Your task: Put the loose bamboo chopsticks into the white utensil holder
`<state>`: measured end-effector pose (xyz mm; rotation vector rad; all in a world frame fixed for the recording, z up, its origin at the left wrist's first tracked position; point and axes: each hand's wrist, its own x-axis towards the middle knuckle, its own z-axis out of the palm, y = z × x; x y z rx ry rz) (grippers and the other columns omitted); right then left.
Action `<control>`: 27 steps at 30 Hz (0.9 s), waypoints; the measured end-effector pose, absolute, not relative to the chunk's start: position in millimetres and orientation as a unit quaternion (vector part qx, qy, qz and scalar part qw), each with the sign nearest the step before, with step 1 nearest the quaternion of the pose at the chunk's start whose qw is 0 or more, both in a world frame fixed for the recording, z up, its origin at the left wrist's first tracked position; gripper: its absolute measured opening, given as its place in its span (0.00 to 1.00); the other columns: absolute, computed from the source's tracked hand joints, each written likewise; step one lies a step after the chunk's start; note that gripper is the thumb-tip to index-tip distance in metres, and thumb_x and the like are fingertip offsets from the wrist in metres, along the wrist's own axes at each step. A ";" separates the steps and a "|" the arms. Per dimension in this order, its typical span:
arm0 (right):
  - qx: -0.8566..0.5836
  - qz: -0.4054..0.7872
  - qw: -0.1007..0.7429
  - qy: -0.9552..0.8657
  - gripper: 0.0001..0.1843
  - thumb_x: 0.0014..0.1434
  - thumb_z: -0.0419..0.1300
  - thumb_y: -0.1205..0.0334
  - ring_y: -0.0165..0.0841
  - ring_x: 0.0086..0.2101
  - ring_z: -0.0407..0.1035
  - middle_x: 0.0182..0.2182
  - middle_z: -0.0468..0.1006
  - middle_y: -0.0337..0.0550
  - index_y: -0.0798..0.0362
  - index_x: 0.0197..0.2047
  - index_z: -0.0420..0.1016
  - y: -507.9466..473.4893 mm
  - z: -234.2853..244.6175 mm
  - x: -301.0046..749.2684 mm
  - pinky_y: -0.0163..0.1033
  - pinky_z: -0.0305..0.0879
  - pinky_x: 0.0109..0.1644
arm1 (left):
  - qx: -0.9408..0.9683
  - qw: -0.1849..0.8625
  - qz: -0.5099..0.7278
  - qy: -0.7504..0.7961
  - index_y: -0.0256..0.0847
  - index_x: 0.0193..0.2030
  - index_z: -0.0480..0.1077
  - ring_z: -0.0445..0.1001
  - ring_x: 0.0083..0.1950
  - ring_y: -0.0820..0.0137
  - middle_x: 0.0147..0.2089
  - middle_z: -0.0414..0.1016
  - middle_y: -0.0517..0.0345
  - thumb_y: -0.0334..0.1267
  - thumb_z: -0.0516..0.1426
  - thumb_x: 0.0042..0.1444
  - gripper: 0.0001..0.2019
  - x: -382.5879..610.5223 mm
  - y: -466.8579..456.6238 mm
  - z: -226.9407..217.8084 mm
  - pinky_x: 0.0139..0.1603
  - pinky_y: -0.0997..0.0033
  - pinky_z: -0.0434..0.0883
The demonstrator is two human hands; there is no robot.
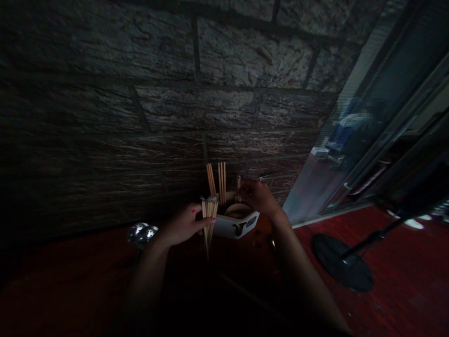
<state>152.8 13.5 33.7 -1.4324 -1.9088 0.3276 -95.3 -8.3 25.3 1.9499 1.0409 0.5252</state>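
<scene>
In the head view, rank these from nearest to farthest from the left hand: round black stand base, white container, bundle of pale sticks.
1. Bundle of pale sticks: gripped in the left hand.
2. White container: just right of it.
3. Round black stand base: far right, on the red floor.

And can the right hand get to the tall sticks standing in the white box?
Probably yes: the right hand is over the same white box, close beside the tall sticks, though it may be busy with another stick.
</scene>
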 end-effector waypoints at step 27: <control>-0.569 0.175 0.311 -0.741 0.12 0.54 0.63 0.66 0.36 0.38 0.78 0.36 0.83 0.44 0.50 0.44 0.77 7.1 39.1 160.9 0.35 0.68 0.40 | 0.774 0.425 0.211 0.420 0.38 0.39 0.72 0.71 0.29 0.71 0.34 0.76 0.58 0.47 0.57 0.57 0.13 -95.4 -11.4 30.3 0.30 0.73 0.67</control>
